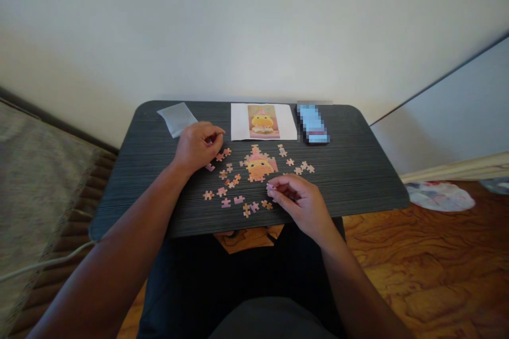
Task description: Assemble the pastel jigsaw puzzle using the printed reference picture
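Observation:
A partly joined jigsaw cluster (258, 165), yellow and orange with a pink top, lies mid-table on the dark table (358, 169). Several loose pink and orange pieces (233, 190) are scattered around it. My left hand (196, 144) rests curled at the left of the pieces, fingers closed over small pieces near its tips. My right hand (300, 200) sits just right of and below the cluster, fingertips pinched on a small pale piece (271, 187). A reference picture (263, 121) of a yellow figure lies flat at the table's far edge.
A clear plastic bag (177, 118) lies at the far left corner. A phone (313, 123) sits right of the picture. A wall stands right behind the table. A carpet and a white cable (43, 264) are at left, wooden floor and a crumpled bag (439, 196) at right.

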A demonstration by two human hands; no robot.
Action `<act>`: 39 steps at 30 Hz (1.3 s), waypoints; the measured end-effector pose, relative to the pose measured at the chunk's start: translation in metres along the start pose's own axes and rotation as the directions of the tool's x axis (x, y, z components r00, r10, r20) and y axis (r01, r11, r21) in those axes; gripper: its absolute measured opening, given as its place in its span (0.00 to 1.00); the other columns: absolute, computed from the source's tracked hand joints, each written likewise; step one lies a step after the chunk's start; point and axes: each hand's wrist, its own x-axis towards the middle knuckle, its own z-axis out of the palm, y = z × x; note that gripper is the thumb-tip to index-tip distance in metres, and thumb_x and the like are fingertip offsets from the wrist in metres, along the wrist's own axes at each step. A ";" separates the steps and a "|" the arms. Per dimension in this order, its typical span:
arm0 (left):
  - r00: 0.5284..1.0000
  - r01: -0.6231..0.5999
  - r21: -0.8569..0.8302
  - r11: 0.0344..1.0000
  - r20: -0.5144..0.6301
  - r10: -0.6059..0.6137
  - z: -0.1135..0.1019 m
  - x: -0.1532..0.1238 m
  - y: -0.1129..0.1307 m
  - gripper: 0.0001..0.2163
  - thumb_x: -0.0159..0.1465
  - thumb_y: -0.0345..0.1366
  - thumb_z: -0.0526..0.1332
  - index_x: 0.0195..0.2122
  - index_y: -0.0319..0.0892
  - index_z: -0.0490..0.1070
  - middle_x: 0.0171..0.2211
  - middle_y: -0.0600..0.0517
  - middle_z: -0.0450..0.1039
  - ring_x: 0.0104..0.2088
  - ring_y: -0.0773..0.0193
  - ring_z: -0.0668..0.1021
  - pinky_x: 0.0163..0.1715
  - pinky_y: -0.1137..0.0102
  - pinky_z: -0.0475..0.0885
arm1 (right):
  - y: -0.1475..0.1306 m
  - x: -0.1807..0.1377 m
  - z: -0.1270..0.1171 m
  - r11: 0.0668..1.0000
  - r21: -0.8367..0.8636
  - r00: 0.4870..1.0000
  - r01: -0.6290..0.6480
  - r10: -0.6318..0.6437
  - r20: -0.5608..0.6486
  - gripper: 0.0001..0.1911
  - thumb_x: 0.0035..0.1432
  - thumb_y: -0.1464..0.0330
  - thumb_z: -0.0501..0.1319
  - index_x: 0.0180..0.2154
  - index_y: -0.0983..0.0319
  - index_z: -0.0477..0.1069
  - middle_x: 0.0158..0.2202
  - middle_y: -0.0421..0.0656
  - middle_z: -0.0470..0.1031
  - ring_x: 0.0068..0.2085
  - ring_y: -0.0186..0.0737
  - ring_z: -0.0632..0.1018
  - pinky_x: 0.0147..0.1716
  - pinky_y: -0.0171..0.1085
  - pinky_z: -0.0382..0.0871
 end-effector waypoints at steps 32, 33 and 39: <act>1.000 -0.014 -0.013 1.000 -0.022 0.013 0.006 0.001 -0.006 0.07 0.68 0.32 0.66 0.38 0.45 0.86 0.29 0.49 0.78 0.29 0.59 0.77 0.37 0.59 0.73 | -0.009 -0.019 -0.032 0.854 -0.510 0.994 -0.102 0.074 -0.076 0.06 0.73 0.62 0.72 0.42 0.56 0.84 0.37 0.40 0.86 0.36 0.43 0.84 0.39 0.42 0.73; 1.000 -0.001 -0.010 1.000 -0.012 0.001 0.006 0.001 -0.006 0.07 0.68 0.33 0.66 0.38 0.46 0.86 0.29 0.49 0.77 0.30 0.58 0.77 0.39 0.58 0.74 | -0.009 -0.019 -0.030 0.847 -0.523 0.995 -0.093 0.061 -0.077 0.05 0.73 0.63 0.71 0.42 0.57 0.83 0.37 0.41 0.85 0.36 0.43 0.84 0.39 0.42 0.73; 1.000 0.021 -0.004 1.000 -0.007 -0.021 0.007 0.002 -0.009 0.07 0.68 0.36 0.65 0.39 0.46 0.86 0.30 0.48 0.78 0.30 0.57 0.77 0.38 0.57 0.74 | -0.008 -0.020 -0.027 0.820 -0.570 0.996 -0.050 0.000 -0.088 0.07 0.73 0.63 0.71 0.40 0.58 0.82 0.36 0.42 0.84 0.36 0.43 0.83 0.39 0.42 0.73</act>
